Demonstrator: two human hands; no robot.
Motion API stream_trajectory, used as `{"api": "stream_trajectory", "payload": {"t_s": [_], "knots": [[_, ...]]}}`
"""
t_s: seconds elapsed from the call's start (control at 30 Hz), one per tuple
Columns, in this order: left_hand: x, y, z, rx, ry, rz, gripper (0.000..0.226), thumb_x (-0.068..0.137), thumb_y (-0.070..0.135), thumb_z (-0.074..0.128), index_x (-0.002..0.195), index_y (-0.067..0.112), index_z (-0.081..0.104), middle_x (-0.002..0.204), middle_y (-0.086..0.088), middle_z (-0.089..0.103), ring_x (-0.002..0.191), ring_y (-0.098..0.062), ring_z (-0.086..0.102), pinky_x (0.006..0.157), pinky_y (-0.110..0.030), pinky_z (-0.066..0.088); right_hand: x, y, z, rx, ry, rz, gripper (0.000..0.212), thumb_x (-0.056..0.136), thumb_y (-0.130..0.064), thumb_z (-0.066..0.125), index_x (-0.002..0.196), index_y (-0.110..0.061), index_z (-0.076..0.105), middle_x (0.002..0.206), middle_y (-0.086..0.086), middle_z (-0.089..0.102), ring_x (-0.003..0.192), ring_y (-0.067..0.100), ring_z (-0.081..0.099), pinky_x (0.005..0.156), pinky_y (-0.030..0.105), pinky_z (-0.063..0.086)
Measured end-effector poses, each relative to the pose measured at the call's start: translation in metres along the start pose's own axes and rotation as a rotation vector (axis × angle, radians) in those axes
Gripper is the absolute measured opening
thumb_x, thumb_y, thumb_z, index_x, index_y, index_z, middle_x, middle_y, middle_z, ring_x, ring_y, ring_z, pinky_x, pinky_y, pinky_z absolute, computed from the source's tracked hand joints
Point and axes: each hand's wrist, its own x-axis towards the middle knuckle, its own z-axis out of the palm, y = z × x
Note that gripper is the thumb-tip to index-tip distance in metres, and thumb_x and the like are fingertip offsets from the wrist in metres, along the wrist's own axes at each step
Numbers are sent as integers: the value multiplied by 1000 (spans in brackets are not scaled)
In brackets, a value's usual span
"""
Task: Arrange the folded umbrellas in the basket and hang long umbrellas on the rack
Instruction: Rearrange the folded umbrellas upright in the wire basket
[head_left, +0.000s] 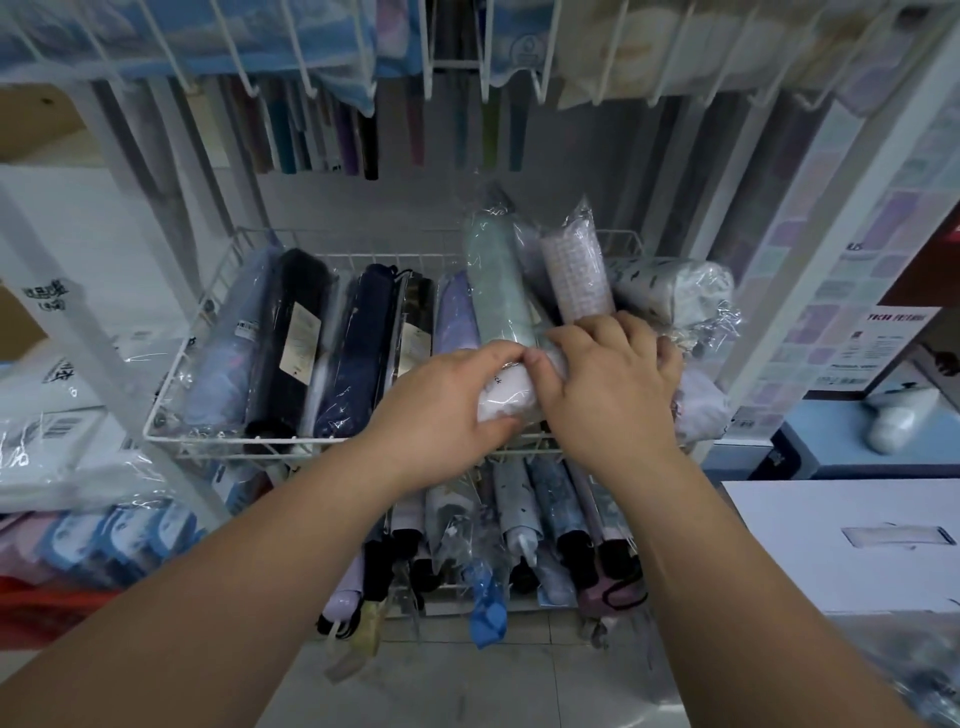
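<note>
Both hands are at the front right part of the white wire basket (171, 387). The left hand (441, 410) wraps around the near end of a white wrapped folded umbrella (506, 400), thumb under, fingers over the top. The right hand (608, 384) lies on the same umbrella's right side, fingers curled down over it and over the wrapped bundles just beside it; its grip looks closed on the umbrella, though the fingertips are hidden.

In the basket, from the left: a pale blue folded umbrella (223, 358), a black one (288, 338) with a paper tag, a navy one (358, 348), another dark one (415, 325), then a lavender one (457, 319). All lie side by side, lengthwise front to back, in clear plastic sleeves.

A mint green umbrella (498, 280) and a pink checked one (574, 275) stand tilted, far ends raised above the basket's back rim. A white patterned umbrella (670, 288) lies crosswise at the right rear.

The lower basket (457, 592) holds more sleeved umbrellas. Long umbrellas (363, 135) hang on the rack behind, blurred.
</note>
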Motion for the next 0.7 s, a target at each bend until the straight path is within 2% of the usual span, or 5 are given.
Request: {"api": "stream_trajectory", "payload": {"t_s": [0.17, 0.3, 0.43, 0.57, 0.7], "knots": [[-8, -5, -20, 33, 24, 17, 61, 85, 37, 75, 137, 46, 45, 121, 5, 66, 106, -19, 61, 90, -40, 52, 1, -10, -14, 110, -8, 1, 49, 94, -59, 49, 128, -27, 63, 138, 1, 55, 136, 32, 36, 113, 51, 26], [-22, -19, -47, 74, 39, 7, 63, 85, 39, 75, 138, 51, 42, 130, 10, 63, 116, -15, 58, 95, -43, 51, 5, -30, -17, 154, -27, -45, 50, 94, -60, 50, 132, -29, 62, 138, -2, 54, 135, 29, 37, 112, 49, 26], [-30, -35, -64, 51, 58, -22, 59, 84, 38, 76, 135, 48, 49, 122, 13, 64, 107, -13, 60, 90, -42, 52, 11, -51, -8, 178, -44, -79, 49, 95, -60, 48, 130, -29, 63, 137, 2, 55, 134, 30, 38, 115, 48, 26], [-34, -45, -76, 53, 71, -59, 56, 84, 40, 75, 133, 48, 49, 114, 10, 65, 100, -15, 59, 88, -42, 52, 17, -66, 8, 234, -51, -72, 64, 88, -69, 41, 131, -27, 62, 136, 7, 55, 132, 32, 41, 114, 49, 30], [-43, -50, -80, 58, 98, -104, 61, 85, 40, 74, 137, 53, 44, 113, 8, 64, 98, -16, 59, 87, -41, 53, 18, -75, 9, 233, 48, -26, 72, 82, -77, 48, 137, -31, 53, 152, 10, 37, 144, 35, 25, 118, 54, 24]]}}
